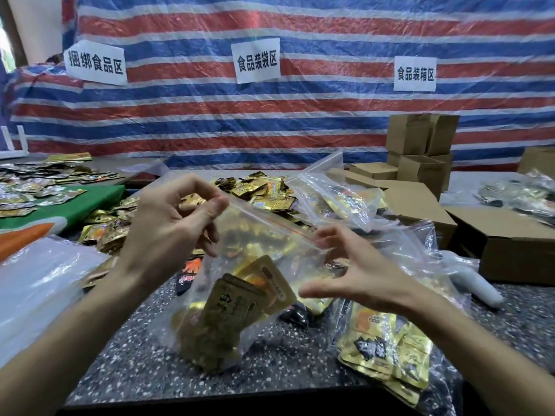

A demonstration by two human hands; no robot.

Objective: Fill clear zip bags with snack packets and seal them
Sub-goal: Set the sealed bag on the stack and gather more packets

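Note:
A clear zip bag (pixel 228 319) full of gold snack packets hangs above the speckled table (pixel 129 364) in front of me. My left hand (pixel 168 226) pinches the left end of its zip strip between thumb and fingers. My right hand (pixel 351 271) is at the right end of the strip by the red line, fingers curled and spread; whether it grips the strip I cannot tell. A second filled zip bag (pixel 387 352) lies on the table at the right. Loose gold packets (pixel 264 190) are heaped behind the bag.
Another clear bag (pixel 336 199) with packets lies behind at the right. Open cardboard boxes (pixel 510 244) and stacked small cartons (pixel 420 139) stand at the right. More packets (pixel 39 184) cover a green cloth at the left. A striped tarp (pixel 300 115) with paper signs closes the back.

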